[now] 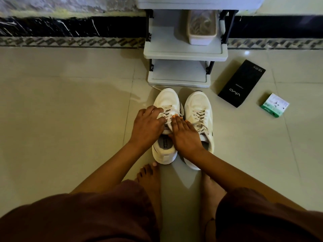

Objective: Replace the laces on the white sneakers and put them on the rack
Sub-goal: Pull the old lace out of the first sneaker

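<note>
My left hand has its fingers curled down onto the laces of the left sneaker, pinching at them near the middle eyelets, though the exact strand is hidden under my knuckles. My right hand lies flatter, fingers nearly straight and pressed together, fingertips resting on the same lacing while the palm covers the gap between the two shoes.

Both sneakers are white with a fine mesh upper, smooth rubbery soles and flat pale laces crossed in a ladder. They stand side by side on the floor, just touching, long axes running from 6 to 12 o'clock, toes toward 12, heels toward my bare feet. The right sneaker is fully laced; its heel is hidden under my wrist.

Just past the toes, at 12 o'clock, stands the rack, grey plastic shelves on dark posts. Its upper shelf carries a pale rectangular tub with something tangled inside that I cannot make out.

At 2 o'clock a long matte black box lies flat on the glossy beige floor tiles; further out, near 3 o'clock, sits a small green and white carton.
</note>
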Motion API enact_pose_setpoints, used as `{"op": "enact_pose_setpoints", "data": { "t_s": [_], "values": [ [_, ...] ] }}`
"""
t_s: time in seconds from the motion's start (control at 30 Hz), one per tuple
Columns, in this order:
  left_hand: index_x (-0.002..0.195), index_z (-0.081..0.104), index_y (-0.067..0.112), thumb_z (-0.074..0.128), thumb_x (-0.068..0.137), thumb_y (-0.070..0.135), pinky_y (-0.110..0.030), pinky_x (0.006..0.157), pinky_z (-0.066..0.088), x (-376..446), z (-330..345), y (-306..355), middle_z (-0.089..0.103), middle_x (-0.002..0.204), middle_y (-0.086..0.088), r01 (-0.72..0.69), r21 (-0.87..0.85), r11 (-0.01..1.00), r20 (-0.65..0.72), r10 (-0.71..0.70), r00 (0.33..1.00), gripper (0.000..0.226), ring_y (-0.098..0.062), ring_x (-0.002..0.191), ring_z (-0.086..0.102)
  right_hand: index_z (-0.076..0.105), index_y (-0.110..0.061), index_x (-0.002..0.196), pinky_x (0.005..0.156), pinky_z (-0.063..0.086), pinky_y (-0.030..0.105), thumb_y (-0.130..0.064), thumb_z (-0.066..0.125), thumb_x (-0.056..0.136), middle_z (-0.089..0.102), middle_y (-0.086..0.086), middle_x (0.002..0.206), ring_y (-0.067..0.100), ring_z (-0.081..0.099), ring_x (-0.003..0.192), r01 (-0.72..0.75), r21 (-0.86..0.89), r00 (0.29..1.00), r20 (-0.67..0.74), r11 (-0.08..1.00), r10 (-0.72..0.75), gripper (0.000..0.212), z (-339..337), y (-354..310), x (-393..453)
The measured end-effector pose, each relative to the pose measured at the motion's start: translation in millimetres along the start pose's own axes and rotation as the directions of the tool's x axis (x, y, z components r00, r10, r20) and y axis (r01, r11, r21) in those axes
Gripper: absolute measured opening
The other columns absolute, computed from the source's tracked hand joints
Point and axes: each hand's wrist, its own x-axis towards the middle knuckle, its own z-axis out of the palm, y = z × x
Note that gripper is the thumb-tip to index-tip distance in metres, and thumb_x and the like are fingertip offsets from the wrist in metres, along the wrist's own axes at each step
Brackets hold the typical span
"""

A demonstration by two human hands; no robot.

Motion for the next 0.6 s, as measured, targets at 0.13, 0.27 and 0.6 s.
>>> {"op": "enact_pose_setpoints", "data": {
  "t_s": [0.13, 0.27, 0.6],
  "values": [
    [0.091, 0.073, 0.008, 0.063, 0.083, 0.016, -0.035, 0.091, 0.039, 12, 1, 8, 0.065, 0.109, -0.005, 0.215, -0.324, 0.921, 0.113, -0.188, 0.976, 0.015, -0.023, 0.111, 0.052, -0.001, -0.005, 0.150, 0.117, 0.003, 0.034, -0.031, 0.022, 0.103, 0.004, 0.016, 0.158, 0.025, 0.008, 0.146, 0.007, -0.008, 1.000, 0.013, 1.000, -0.007, 0.058, 1, 2, 1],
    [0.094, 0.071, 0.010, 0.066, 0.084, 0.011, -0.017, 0.075, 0.051, 16, -6, 16, 0.068, 0.100, -0.008, 0.565, -0.792, 0.232, 0.422, -0.460, 0.781, 0.011, -0.018, 0.095, 0.062, 0.000, -0.005, 0.150, 0.117, 0.004, 0.033, -0.032, 0.023, 0.103, 0.005, 0.015, 0.158, 0.024, 0.010, 0.146, 0.012, 0.004, 1.000, -0.001, 1.000, -0.012, 0.059, 1, 2, 1],
    [0.103, 0.071, 0.017, 0.059, 0.088, 0.025, -0.032, 0.088, 0.037, 6, 2, 0, 0.063, 0.115, 0.001, 0.180, -0.229, 0.957, 0.141, -0.150, 0.979, 0.021, -0.019, 0.111, 0.049, 0.006, -0.005, 0.150, 0.117, 0.007, 0.034, -0.034, 0.025, 0.103, 0.008, 0.015, 0.158, 0.024, 0.015, 0.145, 0.019, 0.015, 1.000, -0.010, 1.000, -0.019, 0.058, 2, 2, 2]
  ]
}}
